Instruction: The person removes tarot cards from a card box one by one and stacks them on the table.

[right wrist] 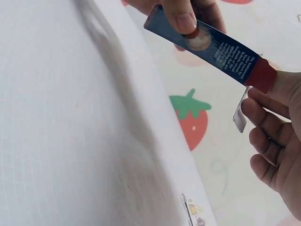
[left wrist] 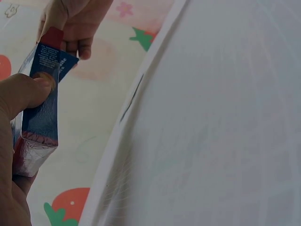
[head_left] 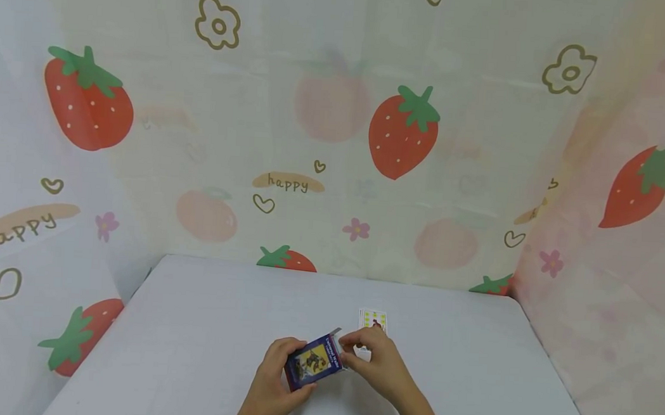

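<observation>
My left hand (head_left: 276, 372) grips a small dark-blue card box (head_left: 314, 362) by its lower end, with the thumb pressed on a narrow side in the left wrist view. Its printed front shows a yellow picture, and the box tilts up to the right. At the opened upper end, my right hand (head_left: 380, 363) pinches with thumb and index finger, its other fingers loosely curled. A red end flap (right wrist: 262, 75) stands out there and hides part of the right thumb. Beside the index finger a pale flap (right wrist: 241, 110) sticks out. What lies inside the box is hidden.
Just beyond the right hand, a printed card (head_left: 372, 319) with a yellow-and-white pattern lies on the white table (head_left: 216, 327), partly covered by that hand. Cloth walls (head_left: 331, 233) with strawberry prints enclose the table at the back and both sides.
</observation>
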Demonstrator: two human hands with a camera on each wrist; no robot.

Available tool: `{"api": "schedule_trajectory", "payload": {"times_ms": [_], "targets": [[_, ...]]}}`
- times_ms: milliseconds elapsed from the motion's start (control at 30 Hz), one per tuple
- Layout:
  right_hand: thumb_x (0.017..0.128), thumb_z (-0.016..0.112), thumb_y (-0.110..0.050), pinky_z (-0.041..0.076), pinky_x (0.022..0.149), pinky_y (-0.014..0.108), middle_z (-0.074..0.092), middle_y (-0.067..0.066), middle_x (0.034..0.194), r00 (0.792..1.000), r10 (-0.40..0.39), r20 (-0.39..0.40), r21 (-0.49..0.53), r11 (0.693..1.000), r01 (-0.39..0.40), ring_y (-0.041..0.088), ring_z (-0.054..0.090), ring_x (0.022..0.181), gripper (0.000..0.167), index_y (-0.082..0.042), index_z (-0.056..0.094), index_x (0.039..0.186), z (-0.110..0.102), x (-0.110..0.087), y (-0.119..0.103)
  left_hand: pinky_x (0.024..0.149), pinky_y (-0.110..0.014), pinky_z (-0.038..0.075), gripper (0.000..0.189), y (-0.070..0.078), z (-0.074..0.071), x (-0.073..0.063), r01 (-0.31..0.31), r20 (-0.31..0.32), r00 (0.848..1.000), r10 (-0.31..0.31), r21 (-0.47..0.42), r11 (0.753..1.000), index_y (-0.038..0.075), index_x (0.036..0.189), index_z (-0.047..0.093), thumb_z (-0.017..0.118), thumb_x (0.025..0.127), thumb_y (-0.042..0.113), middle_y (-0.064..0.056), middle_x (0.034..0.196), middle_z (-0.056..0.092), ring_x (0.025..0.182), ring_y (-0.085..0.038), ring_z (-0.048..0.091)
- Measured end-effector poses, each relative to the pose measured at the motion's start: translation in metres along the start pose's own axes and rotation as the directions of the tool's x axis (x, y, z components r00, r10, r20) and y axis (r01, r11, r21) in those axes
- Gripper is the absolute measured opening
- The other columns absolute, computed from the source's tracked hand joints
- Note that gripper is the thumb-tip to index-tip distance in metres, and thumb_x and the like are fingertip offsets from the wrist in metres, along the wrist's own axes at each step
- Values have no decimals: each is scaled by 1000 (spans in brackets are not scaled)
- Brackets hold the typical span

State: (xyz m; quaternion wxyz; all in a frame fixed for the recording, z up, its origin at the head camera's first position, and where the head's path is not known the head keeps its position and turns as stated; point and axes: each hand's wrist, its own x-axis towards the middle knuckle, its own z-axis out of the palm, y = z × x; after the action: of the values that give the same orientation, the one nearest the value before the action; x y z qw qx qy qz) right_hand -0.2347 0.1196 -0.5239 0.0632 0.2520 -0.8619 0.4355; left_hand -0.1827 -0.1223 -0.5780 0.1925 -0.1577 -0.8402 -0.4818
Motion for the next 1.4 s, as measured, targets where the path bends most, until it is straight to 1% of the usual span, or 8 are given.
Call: {"api": "schedule_trajectory", "payload": {"times_ms": [100, 333, 500, 767, 967, 1200, 1300, 1400], "targets": [[84, 84, -22, 53, 87, 34, 70, -15, 99, 1000, -3, -2, -8, 1000, 3, 15, 63, 96, 25, -25, 75, 108, 2, -1, 0, 102, -31, 52, 74, 1, 0, 0, -9, -2, 1000, 9, 2, 1000, 14, 135, 58, 95, 71, 18, 13, 132, 52, 121, -8, 52], [84, 84, -21, 53, 83, 32, 69, -16, 95, 1000, -13, -8, -35, 999, 13, 8, 60, 93, 25, -24, 76, 108, 2, -1, -1, 102, -28, 51, 75, 0, 0, 0, -20, -3, 1000, 20, 11, 1000, 12, 135, 57, 95, 71, 17, 11, 133, 52, 121, -9, 53], [85, 83, -22, 53, 82, 30, 69, -15, 95, 1000, -8, -3, -43, 999, 7, 9, 60, 93, 23, -23, 76, 107, 0, -1, -3, 102, -28, 50, 76, 0, 0, 0, -33, 1, 999, 33, 30, 999, 11, 136, 56, 95, 71, 17, 8, 133, 53, 121, -11, 53], [86, 83, -18, 57, 82, 40, 69, -14, 94, 999, -9, -33, -58, 998, 7, 8, 64, 90, 22, -21, 76, 107, -4, -2, -5, 103, -31, 51, 77, 3, 0, 0, 12, -5, 1000, -12, 2, 1000, 13, 135, 58, 96, 68, 14, 12, 133, 53, 122, -8, 53], [88, 80, -14, 57, 78, 37, 71, -11, 89, 998, -34, -45, -31, 999, 33, 8, 64, 85, 19, -16, 76, 107, -8, -1, -7, 102, -29, 51, 78, 2, -1, 0, 22, -5, 1000, -22, 15, 1000, 25, 135, 56, 96, 69, 16, 12, 133, 52, 121, -7, 52], [87, 81, -12, 55, 76, 30, 71, -14, 90, 998, -19, -58, -30, 999, 17, 4, 64, 85, 23, -18, 76, 108, -15, 0, -8, 105, -33, 51, 74, 3, -1, 1, 76, 12, 997, -76, 4, 997, 15, 136, 58, 95, 72, 19, 14, 134, 51, 122, -6, 51], [86, 81, -11, 55, 76, 27, 70, -16, 89, 997, -17, -78, -31, 999, 14, 3, 62, 85, 23, -20, 76, 107, -18, 0, -7, 105, -34, 51, 74, 4, -1, 1, 98, 18, 995, -98, 6, 995, 15, 136, 58, 95, 72, 20, 15, 134, 50, 122, -6, 51], [87, 81, -11, 56, 76, 29, 69, -16, 89, 996, -20, -92, -29, 999, 18, 3, 61, 85, 22, -20, 76, 107, -22, 0, -6, 105, -34, 51, 74, 3, -1, 1, 95, 15, 995, -95, 11, 995, 17, 136, 58, 95, 72, 20, 15, 134, 51, 122, -6, 51]]}}
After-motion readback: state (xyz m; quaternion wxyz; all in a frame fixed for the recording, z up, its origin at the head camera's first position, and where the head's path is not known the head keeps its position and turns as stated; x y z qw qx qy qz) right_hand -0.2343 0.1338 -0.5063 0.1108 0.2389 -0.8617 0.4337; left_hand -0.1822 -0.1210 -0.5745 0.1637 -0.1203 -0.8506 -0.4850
